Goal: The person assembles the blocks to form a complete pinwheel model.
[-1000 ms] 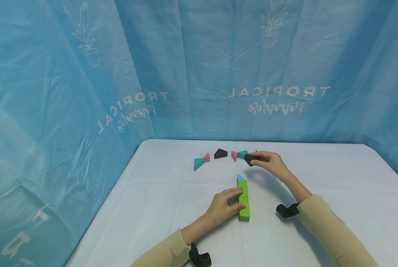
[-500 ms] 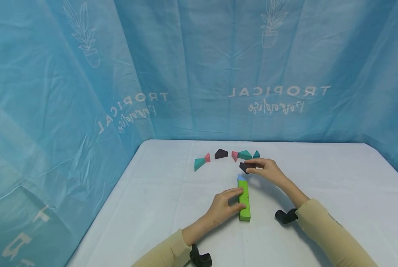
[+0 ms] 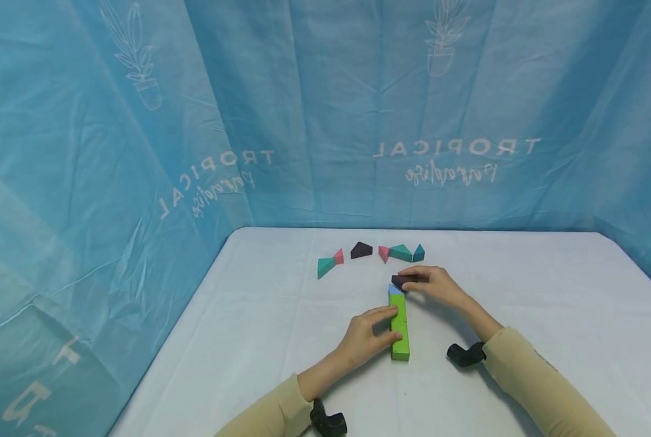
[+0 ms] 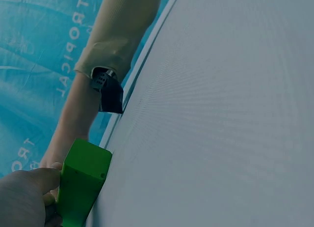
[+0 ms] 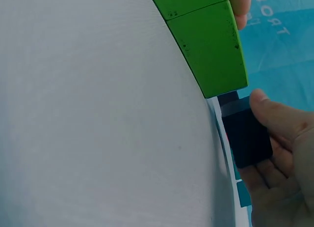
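Two green blocks [image 3: 399, 346] lie end to end in a row on the white table, a light blue triangular block [image 3: 395, 290] at their far end. My left hand [image 3: 361, 341] touches the green blocks from the left, thumb and fingers spread along them. My right hand [image 3: 437, 284] pinches a black block [image 3: 396, 280] between thumb and fingers, just beyond the light blue block; whether they touch I cannot tell. In the right wrist view this black block [image 5: 247, 138] appears close to the green end face.
Farther back lie a teal block [image 3: 325, 267] beside a pink one [image 3: 339, 257], another black block [image 3: 361, 250], then a pink [image 3: 384, 254], a teal [image 3: 401, 252] and a dark teal block [image 3: 419, 253]. A blue printed curtain [image 3: 325, 121] hangs behind the white table [image 3: 249, 340].
My right hand has brought the black block from beside the back-row teal block toward me, to the far end of the green row. My left hand has stayed in place.
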Action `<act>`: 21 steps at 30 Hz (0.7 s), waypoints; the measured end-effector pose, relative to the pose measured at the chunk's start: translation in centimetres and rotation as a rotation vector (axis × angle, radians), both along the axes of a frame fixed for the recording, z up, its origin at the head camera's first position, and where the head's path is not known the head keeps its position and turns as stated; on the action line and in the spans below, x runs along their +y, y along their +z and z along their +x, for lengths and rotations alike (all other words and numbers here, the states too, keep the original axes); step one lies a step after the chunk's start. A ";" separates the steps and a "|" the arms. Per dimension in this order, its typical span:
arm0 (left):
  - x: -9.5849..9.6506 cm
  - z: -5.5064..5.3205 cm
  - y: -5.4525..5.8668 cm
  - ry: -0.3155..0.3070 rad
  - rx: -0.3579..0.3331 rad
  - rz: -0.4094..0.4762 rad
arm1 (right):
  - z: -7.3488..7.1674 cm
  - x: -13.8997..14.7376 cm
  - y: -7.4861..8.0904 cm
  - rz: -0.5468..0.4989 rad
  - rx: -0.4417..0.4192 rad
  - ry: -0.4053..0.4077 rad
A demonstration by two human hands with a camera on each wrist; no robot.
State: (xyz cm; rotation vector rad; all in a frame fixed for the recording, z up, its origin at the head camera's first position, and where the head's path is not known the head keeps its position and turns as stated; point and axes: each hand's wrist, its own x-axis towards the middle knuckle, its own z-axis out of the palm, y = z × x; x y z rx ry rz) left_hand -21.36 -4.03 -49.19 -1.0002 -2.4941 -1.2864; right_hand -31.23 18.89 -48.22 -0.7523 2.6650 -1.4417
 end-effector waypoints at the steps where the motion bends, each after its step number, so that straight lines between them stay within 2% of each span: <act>1: 0.0 0.0 0.0 0.000 0.000 0.000 | 0.0 0.0 -0.1 0.005 0.000 0.002; 6: 0.0 -0.1 -0.1 0.000 0.029 -0.008 | 0.0 0.2 -0.2 0.040 -0.005 0.005; 10: 0.1 -0.1 -0.1 0.000 0.059 -0.011 | 0.1 0.4 -0.1 0.005 -0.023 -0.006; 13: 0.1 -0.1 -0.2 0.004 0.057 -0.009 | 0.0 0.6 -0.2 -0.046 -0.028 -0.015; 21: 0.1 -0.1 -0.1 0.006 0.043 -0.010 | -0.2 0.6 -0.6 -0.024 0.008 -0.010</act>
